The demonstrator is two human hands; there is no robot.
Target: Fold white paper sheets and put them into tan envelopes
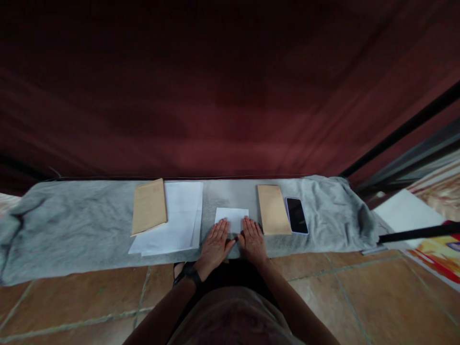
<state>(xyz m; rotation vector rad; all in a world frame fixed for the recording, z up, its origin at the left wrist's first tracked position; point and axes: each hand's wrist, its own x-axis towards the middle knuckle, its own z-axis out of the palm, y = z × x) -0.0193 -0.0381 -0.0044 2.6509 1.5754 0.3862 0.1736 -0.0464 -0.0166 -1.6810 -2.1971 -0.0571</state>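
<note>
On the grey-draped table, left hand and right hand rest on small white paper, grip flattened, holding nothing; press evenly.

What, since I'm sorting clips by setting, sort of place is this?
Probably a makeshift workspace, perhaps indoors: grey cloth laid with papers, dark red backdrop behind, tiled floor below.

We've got a dark red backdrop (fabric or panel, can't tell) across the bkgd, near-black up top, a bit lighter lower down. Below it we see a long, narrow surface w/ a wrinkled grey cover. Floor's brownish-orange tiles w/ pale grout. Far R: a diagonal black bar, plus a red-&-yellow printed sheet.
</note>
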